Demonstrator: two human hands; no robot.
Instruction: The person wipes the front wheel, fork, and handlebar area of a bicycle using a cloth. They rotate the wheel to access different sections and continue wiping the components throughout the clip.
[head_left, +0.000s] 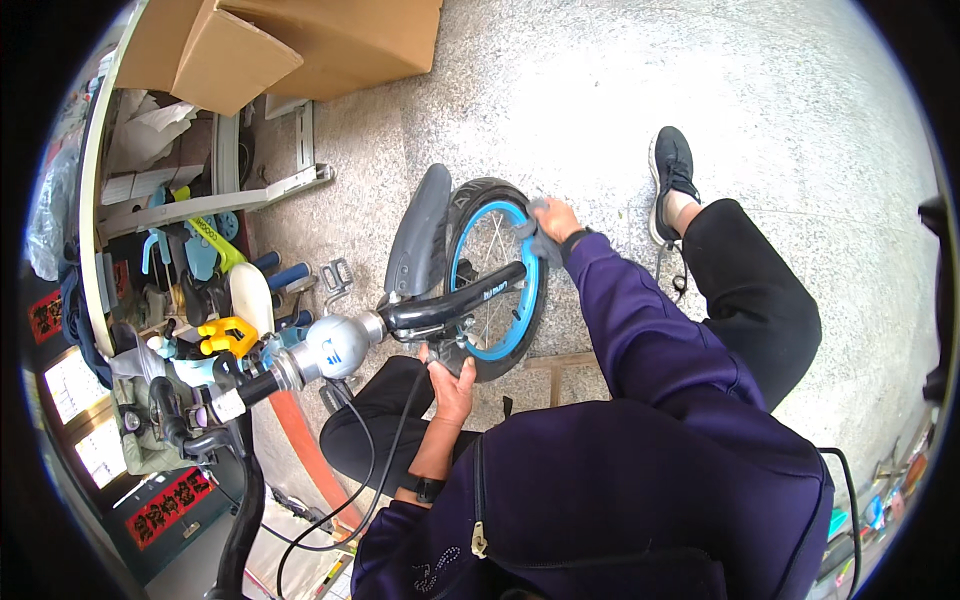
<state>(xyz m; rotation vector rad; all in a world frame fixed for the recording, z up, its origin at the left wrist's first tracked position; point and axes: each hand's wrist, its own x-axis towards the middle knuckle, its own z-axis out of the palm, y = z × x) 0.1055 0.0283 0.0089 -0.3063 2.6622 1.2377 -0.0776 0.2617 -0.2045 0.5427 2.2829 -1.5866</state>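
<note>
A small bicycle wheel [535, 310] with a black tyre, blue rim and thin spokes sits upright in a black fork [450, 308]. A dark grey mudguard [418, 235] stands out beside the tyre. My right hand [558, 220] is closed on a grey cloth [543, 246] and presses it against the far right part of the rim. At the wheel's near side, my left hand [452, 392] is closed around the tyre by the brake, with its fingertips partly hidden. A silver head tube [335, 346] joins the fork to the black handlebar [250, 490]; black cables loop beside my left arm.
Cardboard boxes [340, 45] stand at the far left. Below them are a metal frame [270, 190], a pedal [336, 280], a yellow toy-like part [228, 336] and other clutter. An orange strip [305, 450] lies left of my knee. My shoe [674, 180] rests on the speckled floor.
</note>
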